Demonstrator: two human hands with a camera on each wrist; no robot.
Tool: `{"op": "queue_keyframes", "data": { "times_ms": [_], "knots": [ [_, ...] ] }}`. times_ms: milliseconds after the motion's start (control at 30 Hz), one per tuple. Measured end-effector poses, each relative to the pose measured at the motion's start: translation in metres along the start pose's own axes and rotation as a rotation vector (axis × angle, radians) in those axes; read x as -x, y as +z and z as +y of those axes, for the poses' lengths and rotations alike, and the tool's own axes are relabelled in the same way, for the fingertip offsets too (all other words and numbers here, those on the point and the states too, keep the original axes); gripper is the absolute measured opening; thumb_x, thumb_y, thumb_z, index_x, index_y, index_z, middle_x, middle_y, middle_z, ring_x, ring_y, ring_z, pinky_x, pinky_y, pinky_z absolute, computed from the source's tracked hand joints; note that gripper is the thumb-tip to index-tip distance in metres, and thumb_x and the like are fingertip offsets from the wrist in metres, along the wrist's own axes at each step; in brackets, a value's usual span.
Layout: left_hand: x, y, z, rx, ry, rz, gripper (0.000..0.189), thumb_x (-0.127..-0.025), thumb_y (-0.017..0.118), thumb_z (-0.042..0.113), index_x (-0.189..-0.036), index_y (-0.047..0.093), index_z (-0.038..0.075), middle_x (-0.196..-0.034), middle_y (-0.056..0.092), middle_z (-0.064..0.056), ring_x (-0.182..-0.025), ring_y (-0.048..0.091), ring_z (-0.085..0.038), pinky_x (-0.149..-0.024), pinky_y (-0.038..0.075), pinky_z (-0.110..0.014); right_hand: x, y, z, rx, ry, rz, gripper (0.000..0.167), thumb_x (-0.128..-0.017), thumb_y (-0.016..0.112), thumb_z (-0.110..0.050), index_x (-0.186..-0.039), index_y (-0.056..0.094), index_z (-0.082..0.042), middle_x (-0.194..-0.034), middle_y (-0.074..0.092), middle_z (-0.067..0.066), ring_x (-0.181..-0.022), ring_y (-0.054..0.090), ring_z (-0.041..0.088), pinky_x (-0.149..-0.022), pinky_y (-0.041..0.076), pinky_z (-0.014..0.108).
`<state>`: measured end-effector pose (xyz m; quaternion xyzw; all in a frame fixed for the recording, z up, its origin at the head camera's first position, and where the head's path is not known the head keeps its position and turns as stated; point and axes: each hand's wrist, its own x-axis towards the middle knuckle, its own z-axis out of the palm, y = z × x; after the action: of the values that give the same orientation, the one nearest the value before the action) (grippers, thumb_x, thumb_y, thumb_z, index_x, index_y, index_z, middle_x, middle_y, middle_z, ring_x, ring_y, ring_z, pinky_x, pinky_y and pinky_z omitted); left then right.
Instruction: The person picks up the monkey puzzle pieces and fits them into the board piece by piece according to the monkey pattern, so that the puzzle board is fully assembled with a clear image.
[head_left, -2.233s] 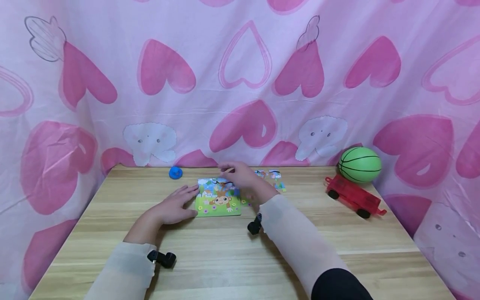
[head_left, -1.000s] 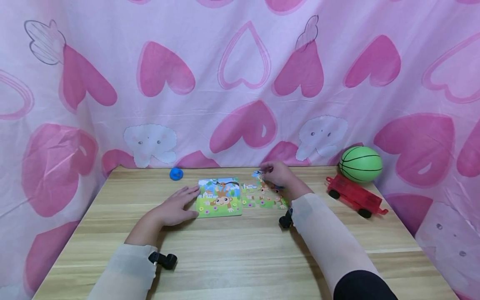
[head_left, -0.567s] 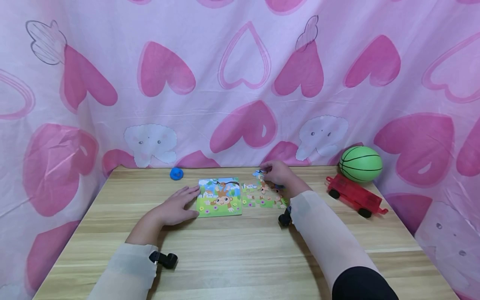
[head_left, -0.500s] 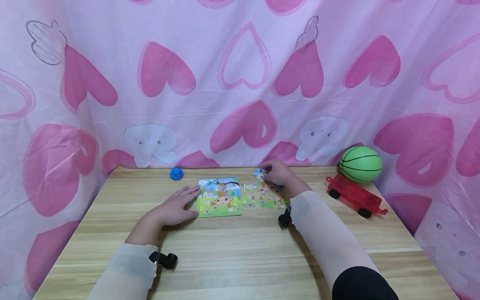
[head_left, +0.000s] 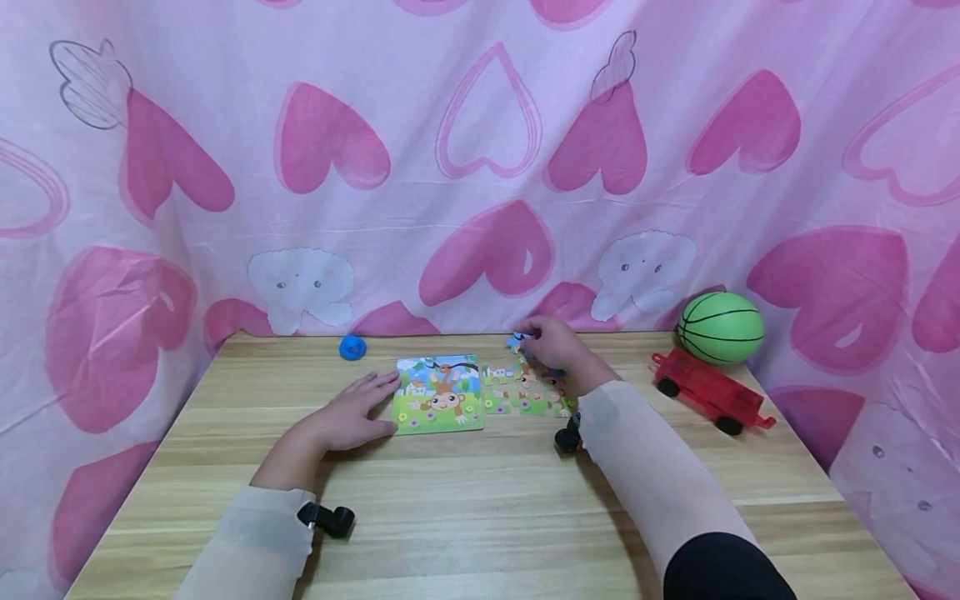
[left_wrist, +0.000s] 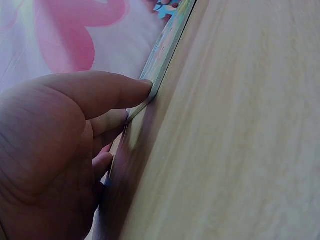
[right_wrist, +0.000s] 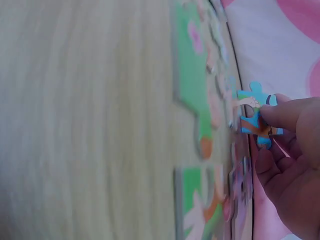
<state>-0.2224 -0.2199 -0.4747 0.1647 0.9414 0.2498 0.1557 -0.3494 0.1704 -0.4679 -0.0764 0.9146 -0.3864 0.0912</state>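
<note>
My right hand (head_left: 553, 343) pinches a blue jigsaw puzzle piece (right_wrist: 255, 97) between thumb and fingers; a brown patch shows on it in the right wrist view. It is held near the far edge of the table, by the loose puzzle pieces (head_left: 498, 404). To their left lies a square monkey picture board (head_left: 438, 398), green below and blue above. At the board's left side rests my left hand (head_left: 348, 414), its thumb (left_wrist: 120, 92) and fingertips touching the edge. Part of the loose group is hidden behind the right hand and wrist.
A small round blue object (head_left: 352, 347) stands near the back edge, left of the board. On the right is a red toy wagon (head_left: 708, 390) with black wheels, a green ball (head_left: 721, 328) against its far end. A pink heart-patterned curtain (head_left: 408, 217) hangs directly behind the wooden table (head_left: 465, 525).
My right hand has gone from over the board's top edge rightward to the loose pieces. It pinches a blue piece there and shifts slightly. The left hand stays at the board's edge.
</note>
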Motion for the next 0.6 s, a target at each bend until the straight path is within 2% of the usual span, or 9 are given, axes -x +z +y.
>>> {"op": "queue_keyframes", "data": {
  "times_ms": [133, 233, 333, 467, 600],
  "knots": [
    [-0.001, 0.000, 0.001, -0.002, 0.001, 0.002, 0.084, -0.099, 0.071, 0.043, -0.170, 0.033, 0.019, -0.181, 0.022, -0.001, -0.169, 0.007, -0.043, -0.131, 0.015, -0.074, 0.003, 0.002, -0.008, -0.011, -0.085, 0.010, 0.035, -0.107, 0.065, -0.021, -0.142, 0.069, -0.019, -0.148, 0.066, 0.009, -0.136, 0.061, 0.032, -0.114, 0.055, 0.053],
    [0.000, 0.000, 0.001, -0.004, -0.001, 0.001, 0.083, -0.100, 0.070, 0.043, -0.170, 0.032, 0.019, -0.181, 0.022, 0.000, -0.169, 0.006, -0.042, -0.131, 0.015, -0.074, 0.007, 0.007, -0.015, -0.043, -0.137, -0.005, 0.037, -0.107, 0.066, -0.023, -0.143, 0.069, -0.018, -0.147, 0.067, 0.008, -0.134, 0.062, 0.031, -0.111, 0.057, 0.050],
    [0.000, 0.000, 0.001, -0.005, 0.000, -0.001, 0.083, -0.100, 0.070, 0.044, -0.170, 0.032, 0.019, -0.181, 0.022, 0.000, -0.169, 0.007, -0.042, -0.131, 0.016, -0.073, 0.011, 0.013, -0.023, -0.081, -0.154, -0.027, 0.037, -0.107, 0.066, -0.025, -0.143, 0.069, -0.019, -0.144, 0.069, 0.003, -0.127, 0.064, 0.027, -0.102, 0.061, 0.044],
    [0.000, 0.000, 0.000, -0.005, 0.001, 0.001, 0.083, -0.100, 0.070, 0.044, -0.170, 0.033, 0.019, -0.181, 0.022, -0.001, -0.169, 0.007, -0.043, -0.131, 0.016, -0.073, 0.014, 0.023, -0.035, -0.120, -0.174, -0.037, 0.035, -0.106, 0.068, -0.024, -0.140, 0.070, -0.018, -0.133, 0.071, 0.001, -0.117, 0.066, 0.024, -0.095, 0.061, 0.039],
    [0.000, 0.001, 0.000, -0.010, 0.004, 0.004, 0.083, -0.100, 0.070, 0.043, -0.170, 0.033, 0.019, -0.181, 0.022, 0.000, -0.169, 0.007, -0.042, -0.132, 0.016, -0.073, 0.015, 0.034, -0.046, -0.167, -0.167, -0.063, 0.036, -0.104, 0.070, -0.023, -0.140, 0.072, -0.018, -0.128, 0.071, 0.000, -0.113, 0.067, 0.023, -0.095, 0.061, 0.039]
  ]
}}
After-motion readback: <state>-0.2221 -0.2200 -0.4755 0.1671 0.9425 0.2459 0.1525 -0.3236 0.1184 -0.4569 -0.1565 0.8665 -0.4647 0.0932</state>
